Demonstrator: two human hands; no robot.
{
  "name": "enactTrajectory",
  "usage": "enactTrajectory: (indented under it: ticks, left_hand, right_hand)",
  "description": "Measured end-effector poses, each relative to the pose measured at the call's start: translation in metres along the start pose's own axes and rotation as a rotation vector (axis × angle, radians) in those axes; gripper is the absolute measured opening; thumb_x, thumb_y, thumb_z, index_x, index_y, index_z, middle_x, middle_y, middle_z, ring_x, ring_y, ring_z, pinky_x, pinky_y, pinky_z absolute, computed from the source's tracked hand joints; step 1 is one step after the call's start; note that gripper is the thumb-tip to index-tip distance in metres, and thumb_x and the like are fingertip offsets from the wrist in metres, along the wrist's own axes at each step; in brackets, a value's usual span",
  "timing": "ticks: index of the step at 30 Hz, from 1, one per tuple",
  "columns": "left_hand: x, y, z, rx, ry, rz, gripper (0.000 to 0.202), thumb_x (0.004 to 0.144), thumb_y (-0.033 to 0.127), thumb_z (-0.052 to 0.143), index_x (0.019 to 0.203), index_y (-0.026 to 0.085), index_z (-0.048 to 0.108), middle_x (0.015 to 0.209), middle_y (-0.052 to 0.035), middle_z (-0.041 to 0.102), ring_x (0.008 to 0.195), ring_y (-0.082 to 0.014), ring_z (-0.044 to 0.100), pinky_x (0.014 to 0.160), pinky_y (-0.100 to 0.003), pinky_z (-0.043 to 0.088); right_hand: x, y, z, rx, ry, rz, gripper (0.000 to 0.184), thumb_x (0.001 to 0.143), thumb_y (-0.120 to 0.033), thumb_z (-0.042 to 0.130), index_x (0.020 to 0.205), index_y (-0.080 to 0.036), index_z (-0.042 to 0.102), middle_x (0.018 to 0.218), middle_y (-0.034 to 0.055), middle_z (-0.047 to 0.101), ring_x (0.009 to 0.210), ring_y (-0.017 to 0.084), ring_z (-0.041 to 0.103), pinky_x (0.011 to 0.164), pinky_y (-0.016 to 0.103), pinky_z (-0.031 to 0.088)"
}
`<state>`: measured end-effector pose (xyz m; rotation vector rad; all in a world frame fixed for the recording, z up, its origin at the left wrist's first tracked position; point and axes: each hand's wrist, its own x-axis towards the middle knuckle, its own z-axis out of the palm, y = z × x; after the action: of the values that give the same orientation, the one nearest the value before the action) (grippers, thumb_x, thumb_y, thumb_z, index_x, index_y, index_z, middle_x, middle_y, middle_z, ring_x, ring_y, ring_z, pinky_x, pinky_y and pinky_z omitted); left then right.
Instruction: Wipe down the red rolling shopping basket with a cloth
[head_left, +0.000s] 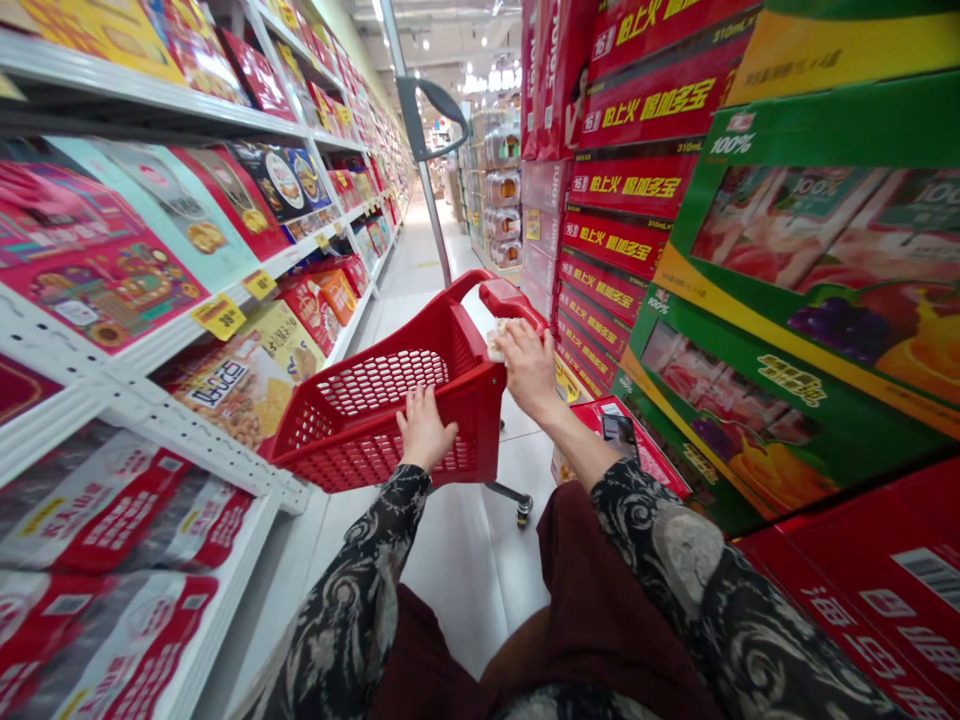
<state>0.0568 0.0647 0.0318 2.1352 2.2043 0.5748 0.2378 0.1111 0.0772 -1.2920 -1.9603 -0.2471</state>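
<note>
One red plastic shopping cart (390, 400) with mesh sides was gripped, hands held apart: left hand (424, 430) on the near rim (352, 478), right hand (529, 368) beside the chunky handle (510, 297).

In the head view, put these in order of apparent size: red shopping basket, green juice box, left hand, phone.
Largest to smallest: the green juice box, the red shopping basket, the left hand, the phone. The box's lead may owe something to its nearness to the camera, and the phone is partly hidden.
</note>
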Motion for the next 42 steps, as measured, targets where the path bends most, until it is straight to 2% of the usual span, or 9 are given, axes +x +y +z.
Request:
enactTrajectory:
  ticks: [4, 13, 16, 20, 23, 32, 36, 39, 42]
  left_hand:
    - [0.001, -0.004, -0.002, 0.022, -0.049, -0.041, 0.078, 0.071, 0.026, 0.057, 0.141, 0.014, 0.023, 0.15, -0.0175, 0.024, 0.14, -0.0305, 0.016, 0.108, -0.058, 0.02]
    - [-0.002, 0.0, 0.004, -0.029, -0.047, 0.015, 0.083, 0.07, 0.025, 0.06, 0.142, 0.015, 0.02, 0.152, -0.0163, 0.02, 0.141, -0.0295, 0.013, 0.109, -0.057, 0.019]
    - [-0.006, -0.008, 0.004, -0.028, -0.028, 0.044, 0.079, 0.072, 0.023, 0.057, 0.142, 0.015, 0.021, 0.15, -0.0165, 0.025, 0.14, -0.0286, 0.016, 0.109, -0.054, 0.022]
    - [-0.011, -0.015, 0.004, 0.018, 0.011, -0.05, 0.077, 0.072, 0.022, 0.054, 0.141, 0.013, 0.022, 0.15, -0.0176, 0.024, 0.14, -0.0306, 0.015, 0.108, -0.057, 0.022]
    - [-0.01, -0.013, 0.006, 0.03, -0.009, -0.063, 0.08, 0.071, 0.024, 0.056, 0.142, 0.012, 0.021, 0.151, -0.0173, 0.022, 0.14, -0.0313, 0.013, 0.108, -0.058, 0.021]
    - [-0.007, -0.022, 0.003, 0.011, -0.073, 0.003, 0.08, 0.071, 0.026, 0.057, 0.142, 0.012, 0.021, 0.151, -0.0163, 0.021, 0.141, -0.0285, 0.013, 0.11, -0.054, 0.02]
    - [-0.012, -0.043, 0.0, 0.05, -0.078, -0.126, 0.079, 0.071, 0.026, 0.056, 0.141, 0.014, 0.021, 0.151, -0.017, 0.02, 0.141, -0.0303, 0.013, 0.108, -0.06, 0.018]
    - [-0.015, -0.05, 0.002, 0.055, -0.094, -0.12, 0.083, 0.069, 0.024, 0.057, 0.142, 0.015, 0.019, 0.152, -0.0165, 0.019, 0.141, -0.0309, 0.012, 0.108, -0.06, 0.019]
    - [-0.017, -0.049, 0.006, 0.074, -0.076, -0.104, 0.085, 0.069, 0.026, 0.058, 0.143, 0.015, 0.017, 0.152, -0.0158, 0.017, 0.141, -0.0306, 0.011, 0.108, -0.06, 0.021]
  right_hand:
    - [0.007, 0.014, -0.007, -0.02, 0.058, 0.048, 0.036, 0.089, -0.009, 0.04, 0.118, -0.021, 0.057, 0.137, 0.0089, 0.048, 0.132, 0.025, 0.034, 0.109, 0.054, 0.018]
    - [-0.025, -0.038, 0.031, 0.038, -0.081, -0.26, 0.03, 0.09, -0.014, 0.044, 0.115, -0.019, 0.06, 0.135, 0.0096, 0.05, 0.133, 0.023, 0.033, 0.108, 0.049, 0.025]
    - [-0.019, -0.024, 0.024, 0.045, -0.052, -0.21, 0.035, 0.089, -0.01, 0.043, 0.119, -0.02, 0.057, 0.136, 0.0089, 0.049, 0.133, 0.023, 0.033, 0.109, 0.052, 0.022]
    - [-0.006, 0.008, 0.006, 0.026, 0.084, -0.036, 0.04, 0.087, -0.008, 0.041, 0.123, -0.02, 0.054, 0.138, 0.0103, 0.047, 0.135, 0.024, 0.03, 0.109, 0.055, 0.015]
    - [-0.006, 0.013, 0.007, 0.027, 0.079, -0.049, 0.038, 0.088, -0.009, 0.04, 0.122, -0.02, 0.055, 0.139, 0.0099, 0.046, 0.135, 0.024, 0.03, 0.11, 0.054, 0.015]
    - [-0.032, -0.042, 0.058, 0.057, -0.095, -0.316, 0.03, 0.091, -0.016, 0.045, 0.118, -0.018, 0.058, 0.137, 0.0096, 0.048, 0.136, 0.023, 0.03, 0.11, 0.048, 0.025]
    - [-0.025, -0.026, 0.048, 0.05, -0.056, -0.254, 0.035, 0.089, -0.009, 0.043, 0.12, -0.019, 0.057, 0.138, 0.0099, 0.047, 0.136, 0.024, 0.029, 0.109, 0.053, 0.022]
    - [-0.021, -0.01, 0.042, 0.037, 0.021, -0.184, 0.039, 0.088, -0.006, 0.041, 0.124, -0.017, 0.054, 0.14, 0.0117, 0.043, 0.138, 0.024, 0.025, 0.109, 0.054, 0.02]
    - [-0.033, -0.004, 0.054, 0.044, 0.045, -0.253, 0.039, 0.09, -0.007, 0.039, 0.124, -0.018, 0.054, 0.139, 0.0099, 0.046, 0.139, 0.021, 0.023, 0.11, 0.05, 0.021]
